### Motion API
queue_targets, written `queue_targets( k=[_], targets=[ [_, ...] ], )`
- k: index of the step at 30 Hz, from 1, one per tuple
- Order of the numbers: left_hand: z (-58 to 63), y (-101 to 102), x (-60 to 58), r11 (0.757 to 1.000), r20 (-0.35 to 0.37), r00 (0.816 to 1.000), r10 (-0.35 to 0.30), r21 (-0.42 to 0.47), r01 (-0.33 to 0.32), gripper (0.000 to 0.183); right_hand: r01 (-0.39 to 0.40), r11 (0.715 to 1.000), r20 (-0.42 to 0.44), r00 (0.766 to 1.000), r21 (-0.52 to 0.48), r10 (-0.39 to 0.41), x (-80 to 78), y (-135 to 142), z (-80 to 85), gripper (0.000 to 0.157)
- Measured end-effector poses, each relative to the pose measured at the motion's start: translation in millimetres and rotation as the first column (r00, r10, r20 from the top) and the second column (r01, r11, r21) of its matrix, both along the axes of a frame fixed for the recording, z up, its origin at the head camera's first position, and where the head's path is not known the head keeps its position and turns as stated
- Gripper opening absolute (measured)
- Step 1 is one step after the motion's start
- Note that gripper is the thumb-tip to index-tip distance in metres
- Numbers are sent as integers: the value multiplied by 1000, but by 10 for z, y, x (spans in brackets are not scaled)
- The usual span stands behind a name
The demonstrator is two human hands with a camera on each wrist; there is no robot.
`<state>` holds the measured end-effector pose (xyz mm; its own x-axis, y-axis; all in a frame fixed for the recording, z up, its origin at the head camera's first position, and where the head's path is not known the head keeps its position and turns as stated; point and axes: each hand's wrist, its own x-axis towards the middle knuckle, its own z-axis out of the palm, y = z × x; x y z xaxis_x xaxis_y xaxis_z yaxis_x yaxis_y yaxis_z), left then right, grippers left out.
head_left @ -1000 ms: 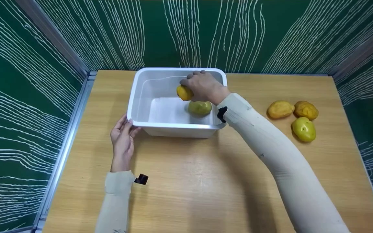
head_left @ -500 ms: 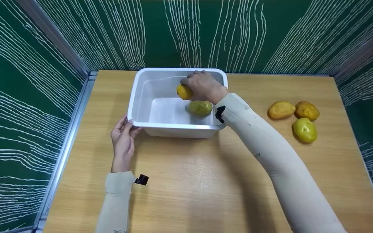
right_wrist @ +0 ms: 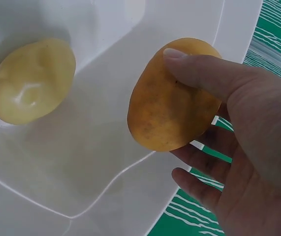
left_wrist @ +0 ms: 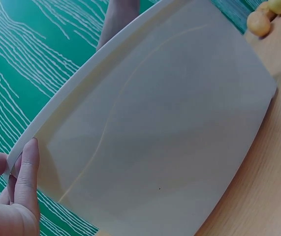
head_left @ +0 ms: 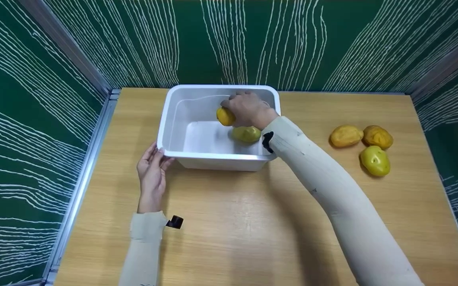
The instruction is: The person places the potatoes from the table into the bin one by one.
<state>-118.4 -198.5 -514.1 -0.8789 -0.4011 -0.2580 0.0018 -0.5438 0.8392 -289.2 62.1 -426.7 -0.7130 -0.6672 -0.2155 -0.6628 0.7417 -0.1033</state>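
While one wooden desk (head_left: 229, 222) bore everything before us, the largest thing on it was one white tub (head_left: 221, 155). We took it for stiff, light plastic, likely to slide if bumped; its rim seemed the best hold, and there our left hand (head_left: 151, 172) pinched the near left corner between thumb and fingers. Our right hand (head_left: 247, 108) held an orange-yellow potato (head_left: 225, 116) within the tub's walls, above its floor, thumb across one face, fingers behind, at least one fingertip standing clear. We judged it firm, fairly light and perhaps slippery, so a grip round its middle seemed safest. We counted five potatoes: that one, a yellow-green potato (head_left: 247, 134) on the tub's floor, and, on the desk at right, an ochre potato (head_left: 346, 136), a darker potato (head_left: 377, 136) just beside it and a glossy green potato (head_left: 375, 161) nearer us.
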Motion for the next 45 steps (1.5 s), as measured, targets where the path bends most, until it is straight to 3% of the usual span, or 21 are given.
queue_targets(
  k=[6,18,26,33,45],
  targets=[
    [-21,20,3,1000,6,1000,10,19,-10,46,27,1000,23,999,-9,-27,-8,-7,-89,50],
    [13,0,-25,1000,13,1000,10,11,-10,48,13,998,-9,1000,57,-12,-67,-56,-231,43],
    [19,14,-23,1000,-5,1000,12,5,-12,45,7,993,4,1000,114,-7,-92,-71,-270,43],
    [15,18,-15,1000,-1,1000,16,3,-16,45,-48,984,32,999,174,43,-137,-129,-320,45],
    [25,8,-23,1000,11,1000,15,-6,-15,46,-42,985,72,997,165,31,-157,-146,-350,45]
  ],
)
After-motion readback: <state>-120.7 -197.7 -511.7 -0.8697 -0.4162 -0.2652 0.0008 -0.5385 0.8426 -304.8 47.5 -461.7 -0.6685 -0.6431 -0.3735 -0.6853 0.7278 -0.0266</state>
